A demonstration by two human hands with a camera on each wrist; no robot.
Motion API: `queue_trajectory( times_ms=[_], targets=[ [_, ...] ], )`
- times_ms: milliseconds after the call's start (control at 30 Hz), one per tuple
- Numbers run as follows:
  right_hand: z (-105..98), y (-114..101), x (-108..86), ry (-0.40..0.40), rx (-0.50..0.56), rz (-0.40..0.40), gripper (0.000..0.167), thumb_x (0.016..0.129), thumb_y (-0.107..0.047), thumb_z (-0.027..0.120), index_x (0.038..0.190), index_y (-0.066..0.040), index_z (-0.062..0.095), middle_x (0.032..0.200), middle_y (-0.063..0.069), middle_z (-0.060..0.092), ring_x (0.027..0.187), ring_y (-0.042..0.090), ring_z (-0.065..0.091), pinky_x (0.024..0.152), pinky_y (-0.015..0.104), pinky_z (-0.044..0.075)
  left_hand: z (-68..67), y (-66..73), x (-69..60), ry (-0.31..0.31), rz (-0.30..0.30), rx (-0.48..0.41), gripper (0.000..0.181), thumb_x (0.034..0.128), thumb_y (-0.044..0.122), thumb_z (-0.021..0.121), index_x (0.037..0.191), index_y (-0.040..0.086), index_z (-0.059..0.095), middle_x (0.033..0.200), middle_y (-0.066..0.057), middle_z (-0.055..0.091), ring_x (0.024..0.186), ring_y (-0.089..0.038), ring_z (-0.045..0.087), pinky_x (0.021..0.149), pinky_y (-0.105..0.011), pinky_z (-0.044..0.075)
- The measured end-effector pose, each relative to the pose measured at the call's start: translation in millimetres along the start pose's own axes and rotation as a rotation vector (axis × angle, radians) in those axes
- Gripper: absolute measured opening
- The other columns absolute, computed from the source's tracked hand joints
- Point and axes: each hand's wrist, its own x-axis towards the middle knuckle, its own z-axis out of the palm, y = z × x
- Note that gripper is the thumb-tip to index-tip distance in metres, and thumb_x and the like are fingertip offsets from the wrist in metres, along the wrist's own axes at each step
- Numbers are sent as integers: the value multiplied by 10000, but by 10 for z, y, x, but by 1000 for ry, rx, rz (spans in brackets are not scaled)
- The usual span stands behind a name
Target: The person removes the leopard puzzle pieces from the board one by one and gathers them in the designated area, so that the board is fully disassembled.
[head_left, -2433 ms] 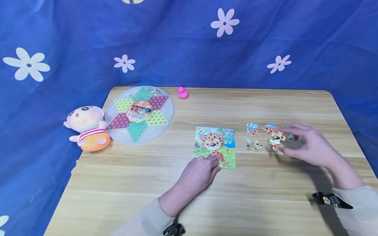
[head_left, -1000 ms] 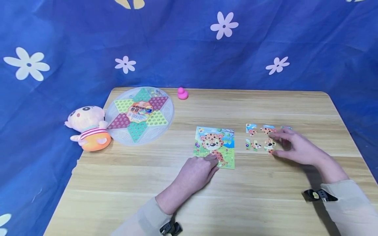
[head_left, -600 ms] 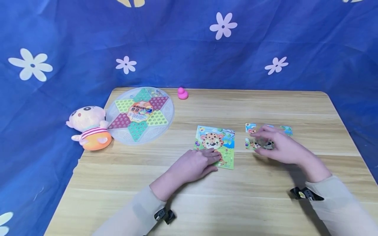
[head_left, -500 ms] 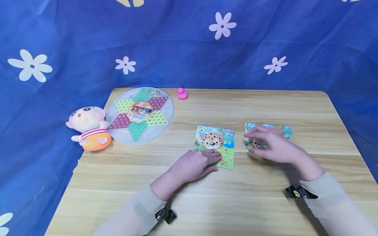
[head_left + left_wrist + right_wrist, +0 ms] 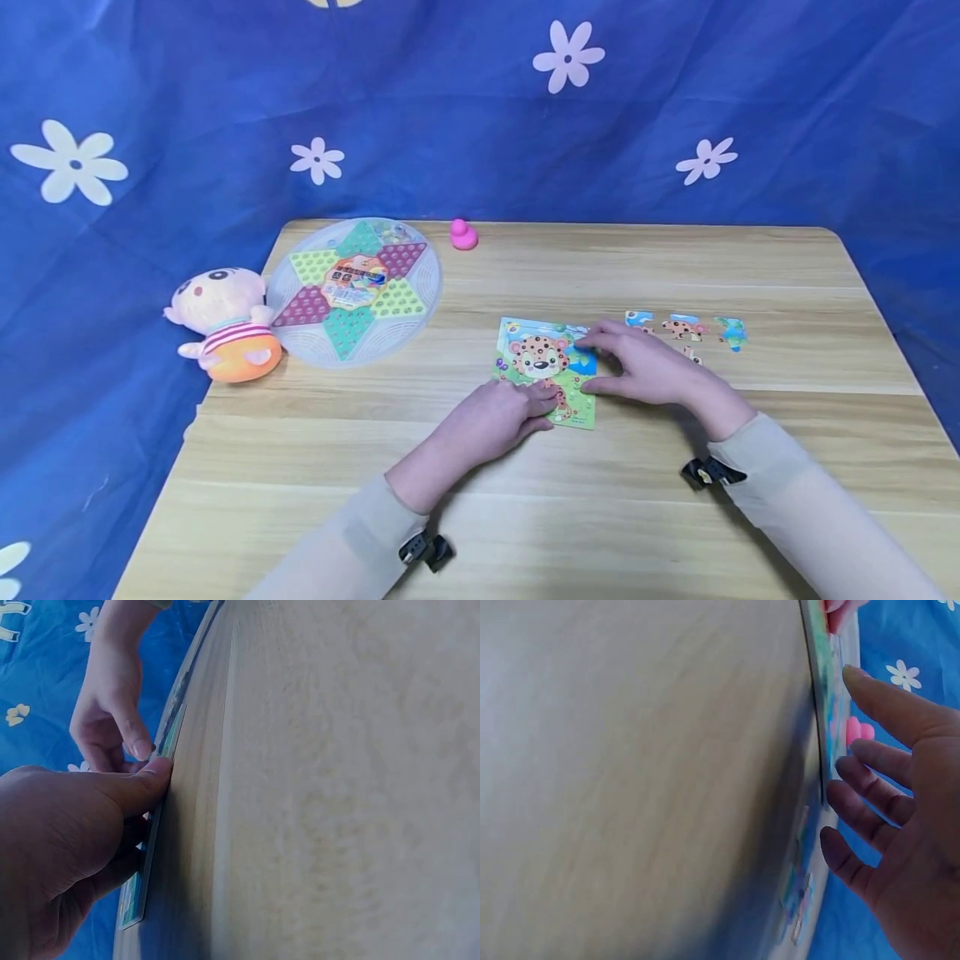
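A puzzle board (image 5: 525, 333) printed with a spotted leopard cub lies mid-table. My left hand (image 5: 487, 425) rests on its lower part, fingers laid over the cub's body. In the left wrist view, the thumb of the left hand (image 5: 75, 832) touches the board's edge (image 5: 135, 907). Over the board's right edge is my right hand (image 5: 648, 367), thumb and fingers apart. No held thing shows between the spread fingers of the right hand (image 5: 900, 787) in the right wrist view. Loose puzzle pieces (image 5: 684, 327) lie right of the board, some hidden under the right hand.
A round Chinese checkers board (image 5: 300, 357) lies at the back left, beside a plush toy (image 5: 225, 325) at the table's left edge. A pink rubber duck (image 5: 463, 236) stands at the back edge. A blue flowered cloth (image 5: 480, 108) hangs behind the wooden table (image 5: 525, 517).
My right hand has moved left from the far loose pieces, across the row, to the leopard board's right edge. The left hand stays on the board, its fingers shifted slightly and lying flatter.
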Motion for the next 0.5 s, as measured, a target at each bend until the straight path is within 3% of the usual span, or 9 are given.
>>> queue_trajectory(
  times_ms=[133,367,500],
  targets=[
    [35,6,30,-12,9,30,638,915,-430,847,1425,-94,665,1293,19,604,978,177,571,852,395,504,-5,20,1,-12,9,70,402,1070,380,645,1418,184,697,1475,32,614,1356,-159,587,1057,-390,541],
    [50,11,51,-17,31,58,635,897,-403,871,1421,-102,674,1220,18,583,929,192,538,796,387,475,27,82,84,-24,125,97,404,1091,330,618,1459,169,664,1498,28,606,1396,-141,551,1118,-347,485],
    [53,15,61,-17,39,61,643,877,-386,893,1410,-92,685,1171,14,575,888,190,513,759,376,443,66,110,144,-25,123,109,391,1096,318,611,1451,166,671,1486,27,617,1375,-128,568,1103,-321,495]
  ],
)
